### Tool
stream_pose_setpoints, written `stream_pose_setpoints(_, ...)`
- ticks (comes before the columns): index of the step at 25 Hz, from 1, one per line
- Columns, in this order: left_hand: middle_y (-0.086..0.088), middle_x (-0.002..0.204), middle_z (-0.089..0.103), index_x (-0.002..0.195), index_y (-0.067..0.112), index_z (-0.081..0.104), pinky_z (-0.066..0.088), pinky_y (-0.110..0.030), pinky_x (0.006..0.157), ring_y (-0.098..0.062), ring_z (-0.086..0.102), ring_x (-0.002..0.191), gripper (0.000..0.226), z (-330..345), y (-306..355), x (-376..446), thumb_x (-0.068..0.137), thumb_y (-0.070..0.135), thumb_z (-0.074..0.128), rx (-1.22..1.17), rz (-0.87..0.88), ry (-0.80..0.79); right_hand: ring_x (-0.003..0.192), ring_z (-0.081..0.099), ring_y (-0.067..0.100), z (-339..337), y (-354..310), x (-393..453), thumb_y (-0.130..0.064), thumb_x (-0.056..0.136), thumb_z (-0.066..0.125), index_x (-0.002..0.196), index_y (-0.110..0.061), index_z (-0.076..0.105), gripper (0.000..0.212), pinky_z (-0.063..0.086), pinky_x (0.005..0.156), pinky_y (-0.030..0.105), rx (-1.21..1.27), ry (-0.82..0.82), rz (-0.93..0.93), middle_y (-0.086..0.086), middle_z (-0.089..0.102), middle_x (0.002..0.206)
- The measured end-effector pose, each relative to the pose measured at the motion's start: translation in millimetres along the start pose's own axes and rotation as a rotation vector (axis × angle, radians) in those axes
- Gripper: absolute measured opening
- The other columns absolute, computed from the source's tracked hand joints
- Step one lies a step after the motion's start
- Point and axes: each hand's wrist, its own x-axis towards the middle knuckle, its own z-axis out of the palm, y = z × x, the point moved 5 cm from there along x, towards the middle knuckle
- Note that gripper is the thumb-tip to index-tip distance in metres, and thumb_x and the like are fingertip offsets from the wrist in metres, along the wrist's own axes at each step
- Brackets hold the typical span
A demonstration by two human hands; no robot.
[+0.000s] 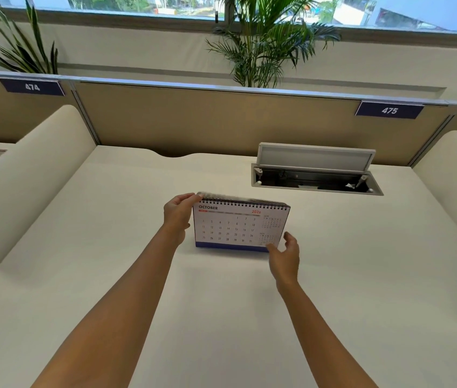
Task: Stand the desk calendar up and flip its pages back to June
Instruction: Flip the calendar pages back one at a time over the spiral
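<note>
The desk calendar stands upright on the pale counter, near its middle, with its spiral binding along the top edge and its blue base strip touching the surface. The page facing the camera reads OCTOBER, with 2026 printed in red at the upper right and two small month grids down the right side. The left hand is at the calendar's upper left corner, its fingers curled and closed on the top edge by the binding, where a blurred page or stack of pages lies over the top. The right hand is at the lower right corner, its fingers spread apart and loosely curved; the thumb side lies just beside or against the corner, and real contact cannot be told. Both forearms reach in from the bottom of the view. Behind the calendar, well apart from it, a cable hatch is set into the counter with its lid propped open. A tan partition runs along the back edge carrying number plates 474 and 475, with palm plants and a window beyond.
</note>
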Motion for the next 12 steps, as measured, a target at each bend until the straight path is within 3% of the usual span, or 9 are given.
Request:
stream_pose_setpoints(4, 0.002, 0.095, 0.071, 0.111, 0.012, 0.067, 0.04, -0.05, 0.091, -0.024, 0.055, 0.113, 0.035, 1.3, -0.1, 0.1, 0.085, 0.032, 0.076, -0.007, -0.007, 0.004, 0.121, 0.049, 0.017, 9.2, 2.8, -7.7, -0.006, 0.093, 0.064, 0.147, -0.019, 0.039, 0.061, 0.042, 0.092, 0.024, -0.077, -0.058, -0.083, 0.007, 0.048, 0.146)
stream_pose_setpoints(8, 0.004, 0.098, 0.07, 0.109, 0.013, 0.068, 0.041, -0.053, 0.095, -0.024, 0.053, 0.113, 0.038, -1.7, -2.4, 0.9, 0.081, 0.036, 0.079, 0.0, -0.016, 0.0, 0.131, 0.048, 0.023, 6.1, 3.9, -15.1, -0.007, 0.094, 0.064, 0.147, -0.017, 0.042, 0.058, 0.038, 0.098, 0.024, -0.095, -0.001, -0.117, 0.006, 0.049, 0.144)
stream_pose_setpoints(10, 0.002, 0.105, 0.069, 0.112, 0.012, 0.068, 0.041, -0.054, 0.097, -0.024, 0.052, 0.114, 0.044, -3.7, -3.0, 1.4, 0.079, 0.038, 0.081, 0.0, -0.022, 0.002, 0.128, 0.051, 0.025, 1.5, 4.1, -20.2, -0.013, 0.094, 0.067, 0.138, -0.015, 0.051, 0.047, 0.041, 0.101, 0.028, -0.08, 0.065, -0.142, 0.006, 0.054, 0.138)
stream_pose_setpoints(12, 0.001, 0.11, 0.069, 0.113, 0.012, 0.068, 0.041, -0.054, 0.098, -0.024, 0.052, 0.115, 0.046, -4.5, -2.7, 1.1, 0.077, 0.039, 0.082, 0.007, -0.025, 0.001, 0.117, 0.057, 0.024, -6.2, 3.7, -24.0, -0.021, 0.091, 0.072, 0.117, -0.016, 0.061, 0.029, 0.047, 0.094, 0.027, -0.035, 0.16, -0.147, 0.003, 0.058, 0.123)
